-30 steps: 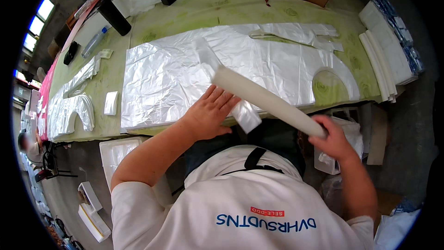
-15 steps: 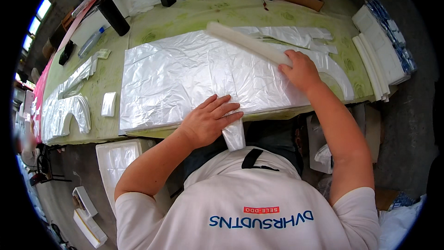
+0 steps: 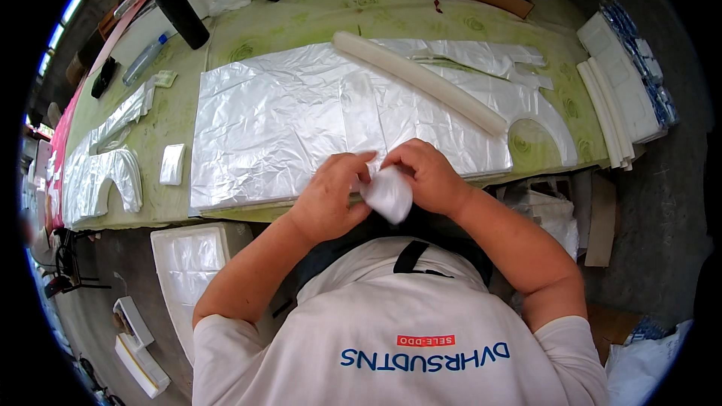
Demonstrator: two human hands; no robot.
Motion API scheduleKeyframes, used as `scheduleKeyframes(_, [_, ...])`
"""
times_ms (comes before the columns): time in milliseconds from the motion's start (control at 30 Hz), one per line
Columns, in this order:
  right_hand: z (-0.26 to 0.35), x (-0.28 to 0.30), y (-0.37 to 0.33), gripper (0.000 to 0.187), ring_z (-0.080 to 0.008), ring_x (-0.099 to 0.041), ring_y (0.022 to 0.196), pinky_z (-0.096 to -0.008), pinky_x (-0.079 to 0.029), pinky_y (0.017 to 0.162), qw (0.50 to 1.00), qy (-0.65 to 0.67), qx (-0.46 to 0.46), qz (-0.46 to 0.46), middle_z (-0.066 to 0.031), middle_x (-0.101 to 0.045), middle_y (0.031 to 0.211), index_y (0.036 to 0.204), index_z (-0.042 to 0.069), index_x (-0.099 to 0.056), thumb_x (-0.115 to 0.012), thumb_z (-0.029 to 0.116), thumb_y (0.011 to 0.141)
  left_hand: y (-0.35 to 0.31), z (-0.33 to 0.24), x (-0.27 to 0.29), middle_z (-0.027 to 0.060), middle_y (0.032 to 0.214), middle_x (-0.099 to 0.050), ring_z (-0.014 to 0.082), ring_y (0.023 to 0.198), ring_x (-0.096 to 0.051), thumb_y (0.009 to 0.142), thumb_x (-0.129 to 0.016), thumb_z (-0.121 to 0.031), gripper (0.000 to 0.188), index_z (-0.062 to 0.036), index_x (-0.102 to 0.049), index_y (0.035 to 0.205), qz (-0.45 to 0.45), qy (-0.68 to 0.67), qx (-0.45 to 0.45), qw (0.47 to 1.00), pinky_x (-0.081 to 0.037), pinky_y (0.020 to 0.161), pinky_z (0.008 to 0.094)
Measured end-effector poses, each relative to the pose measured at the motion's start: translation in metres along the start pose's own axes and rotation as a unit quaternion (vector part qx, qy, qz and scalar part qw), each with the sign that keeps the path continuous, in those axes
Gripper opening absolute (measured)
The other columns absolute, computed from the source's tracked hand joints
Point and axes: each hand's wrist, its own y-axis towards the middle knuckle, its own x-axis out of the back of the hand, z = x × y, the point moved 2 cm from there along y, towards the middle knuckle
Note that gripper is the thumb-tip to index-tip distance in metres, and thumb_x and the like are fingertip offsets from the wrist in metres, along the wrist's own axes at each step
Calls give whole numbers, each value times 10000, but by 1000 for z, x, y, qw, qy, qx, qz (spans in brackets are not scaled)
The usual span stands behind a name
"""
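A pile of thin, shiny clear plastic aprons (image 3: 263,124) lies flat along the table's near edge, with curved loops and straps cut at its right end. Just over that edge, both my hands grip a small folded plastic apron (image 3: 389,194), its lower end blurred by motion. My left hand (image 3: 329,192) has its fingers curled at the left side of it. My right hand (image 3: 427,179) pinches its top right with thumb and fingers. Across the pile rests a long whitish roll or tube (image 3: 421,81), slanting down to the right, with no hand on it.
A small folded plastic packet (image 3: 172,164) and more cut plastic (image 3: 105,180) lie on the left. Behind them are a bottle (image 3: 145,60) and a black cylinder (image 3: 183,15). White rolls (image 3: 605,113) line the right edge. A white foam box (image 3: 192,256) stands below the table.
My right hand has let go of the long roll, now resting on the pile, and come to my left hand. Both now hold the folded plastic that lay under my left palm.
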Motion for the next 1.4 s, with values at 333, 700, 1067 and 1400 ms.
scheduleKeyframes(333, [-13,-8,39,268,-252,-666,818,-367,-524,755,962,-7,-274,17,-150,-715,921,1045,-13,-672,-653,225,925,15,7,11,82,865,-678,238,815,-670,858,-755,-145,840,-22,-295,1550,-92,-50,252,962,-536,794,342])
scheduleKeyframes(700, [-10,-9,39,320,-335,-695,928,-438,-538,822,955,9,-294,-30,-166,-715,970,1149,40,-623,-642,242,901,37,25,-6,175,1653,-236,390,1538,-178,861,-673,-612,980,-68,-281,1576,103,196,42,974,-131,1244,551])
scheduleKeyframes(1067, [7,-6,-20,379,-135,-625,849,-288,-519,785,949,197,-229,-96,-66,-662,964,1221,24,-552,-713,46,879,-1,-4,-1,121,1294,-599,313,1171,-557,704,-881,-168,1026,-22,-315,1547,-75,43,152,985,-396,1060,447])
scheduleKeyframes(1400, [-7,-11,-23,384,-126,-629,861,-281,-524,792,933,238,-258,-80,-68,-671,944,1218,1,-552,-719,33,873,-3,-15,-18,32,1077,-656,215,906,-605,764,-828,-170,847,-84,-433,1508,-105,27,158,981,-431,889,401])
